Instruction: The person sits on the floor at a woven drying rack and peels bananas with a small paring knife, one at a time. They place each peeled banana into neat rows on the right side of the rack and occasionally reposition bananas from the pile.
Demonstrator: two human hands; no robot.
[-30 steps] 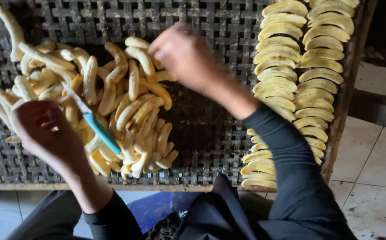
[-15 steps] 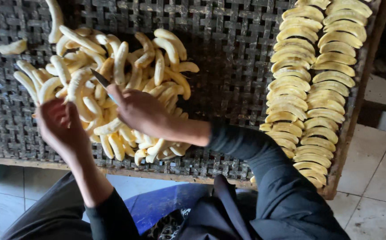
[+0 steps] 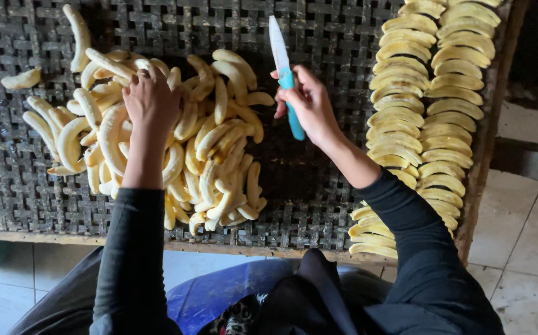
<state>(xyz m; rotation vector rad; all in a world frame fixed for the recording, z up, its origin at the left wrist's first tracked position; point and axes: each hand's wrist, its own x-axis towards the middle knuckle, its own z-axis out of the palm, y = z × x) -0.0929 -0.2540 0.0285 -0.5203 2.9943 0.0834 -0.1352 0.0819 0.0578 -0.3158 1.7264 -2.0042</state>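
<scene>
A heap of peeled yellow bananas (image 3: 213, 155) lies on the left half of a dark woven drying rack (image 3: 331, 37). My left hand (image 3: 151, 102) rests palm-down on the heap, its fingers curled over a banana at the heap's far side. My right hand (image 3: 309, 105) hovers over the bare middle of the rack, shut on a knife (image 3: 279, 43) with a teal handle and a white blade that points away from me.
Two neat rows of peeled bananas (image 3: 430, 105) run along the rack's right side, next to its wooden edge (image 3: 484, 155). One stray banana (image 3: 21, 79) lies at far left. A blue tub (image 3: 219, 294) sits below by my knees, on a pale tiled floor (image 3: 517, 229).
The knife has gone from beside my left hand into my right hand, which carried it rightward off the heap. My left hand has moved forward onto the bananas.
</scene>
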